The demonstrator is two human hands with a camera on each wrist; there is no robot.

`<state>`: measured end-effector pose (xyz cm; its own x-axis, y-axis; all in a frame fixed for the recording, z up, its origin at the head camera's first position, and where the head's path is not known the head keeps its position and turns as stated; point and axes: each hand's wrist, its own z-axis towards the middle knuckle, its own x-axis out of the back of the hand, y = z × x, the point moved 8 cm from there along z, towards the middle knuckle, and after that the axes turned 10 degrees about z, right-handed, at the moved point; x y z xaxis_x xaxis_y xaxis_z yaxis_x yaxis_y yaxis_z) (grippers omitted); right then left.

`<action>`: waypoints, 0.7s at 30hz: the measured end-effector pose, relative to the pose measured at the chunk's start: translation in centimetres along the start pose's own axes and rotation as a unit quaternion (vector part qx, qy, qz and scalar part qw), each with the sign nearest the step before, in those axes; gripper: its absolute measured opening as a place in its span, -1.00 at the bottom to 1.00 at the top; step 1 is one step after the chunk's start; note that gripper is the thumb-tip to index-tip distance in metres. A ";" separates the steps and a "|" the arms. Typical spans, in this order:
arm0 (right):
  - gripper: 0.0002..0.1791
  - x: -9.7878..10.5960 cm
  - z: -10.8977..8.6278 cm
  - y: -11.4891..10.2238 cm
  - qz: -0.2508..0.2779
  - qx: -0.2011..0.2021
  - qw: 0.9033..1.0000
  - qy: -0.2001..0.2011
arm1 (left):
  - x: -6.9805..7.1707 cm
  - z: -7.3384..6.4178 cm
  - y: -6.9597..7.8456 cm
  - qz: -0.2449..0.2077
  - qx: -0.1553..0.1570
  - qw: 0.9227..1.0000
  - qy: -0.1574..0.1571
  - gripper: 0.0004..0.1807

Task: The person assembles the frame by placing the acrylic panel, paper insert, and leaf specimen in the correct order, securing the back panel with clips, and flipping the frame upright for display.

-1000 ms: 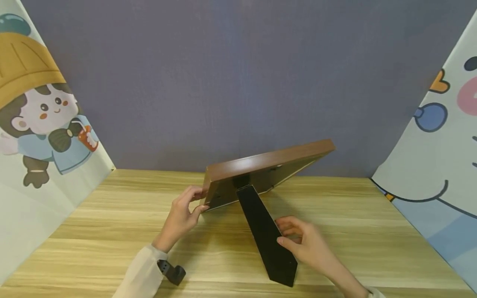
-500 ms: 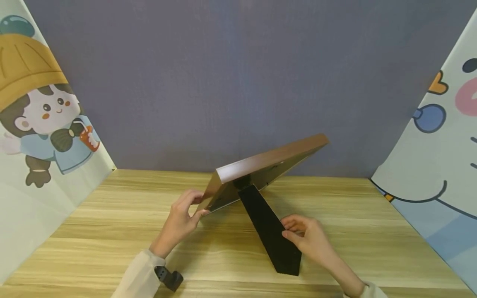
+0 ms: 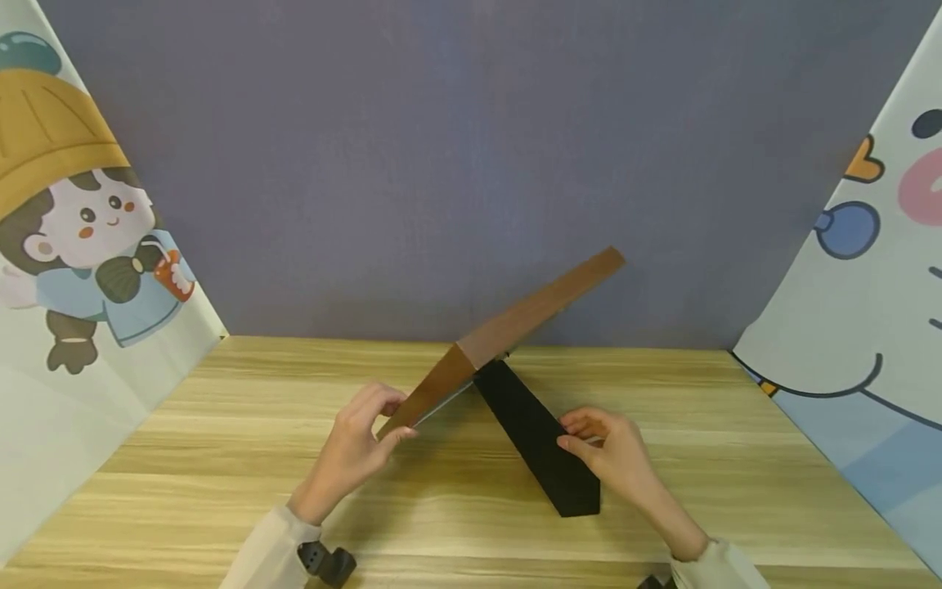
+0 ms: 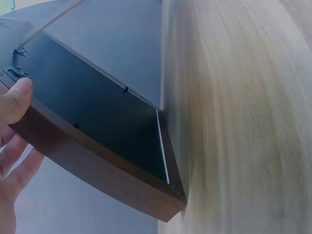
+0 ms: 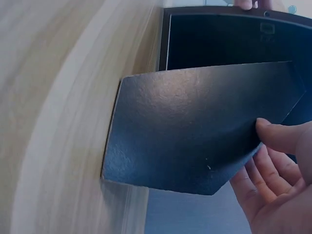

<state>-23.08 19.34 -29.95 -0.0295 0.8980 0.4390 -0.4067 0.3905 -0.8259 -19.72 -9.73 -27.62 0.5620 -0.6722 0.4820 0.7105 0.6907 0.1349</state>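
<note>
A picture frame point(image 3: 540, 307) with a brown wooden edge stands tilted on the table, its back facing me. From its black back panel point(image 4: 102, 97) a black easel stand point(image 3: 540, 438) slants out, its foot on the tabletop. My left hand point(image 3: 356, 438) grips the frame's left edge, thumb on the back side and fingers on the front. On the right, my right hand point(image 3: 611, 458) pinches the long edge of the stand between thumb and fingers. Small black clips point(image 4: 126, 89) show along the back panel. The front of the frame is hidden.
The wood-grain tabletop point(image 3: 221, 458) spreads around both hands. A grey-blue wall panel point(image 3: 471, 164) rises close behind the frame. Cartoon-printed side panels stand at the left point(image 3: 169, 343) and right point(image 3: 824, 327).
The frame has turned, its upper corner swinging right and its far end moving left and up. The stand's foot has shifted right and away from me. Both hands keep close to their places.
</note>
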 end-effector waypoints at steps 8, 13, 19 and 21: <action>-0.81 0.1 0.8 0.6 -0.013 0.013 1.000 0.008 | 0.3 0.0 0.9 0.013 -0.027 0.999 -0.017 -0.52; -0.82 0.2 1.2 0.7 -0.009 0.017 1.000 0.014 | 0.3 0.1 1.6 0.024 -0.044 0.998 -0.027 -0.52; -0.82 0.4 1.5 0.7 -0.012 0.016 1.000 0.022 | 0.3 0.3 2.3 0.036 -0.060 0.997 -0.034 -0.52; -0.82 0.4 1.7 0.8 -0.013 0.015 1.000 0.024 | 0.3 0.3 2.4 0.038 -0.061 0.997 -0.037 -0.52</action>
<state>-24.95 19.70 -29.88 0.0250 0.8963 0.4428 -0.4339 0.4087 -0.8029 -17.99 -8.13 -26.88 0.5868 -0.5950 0.5492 0.7157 0.6983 -0.0082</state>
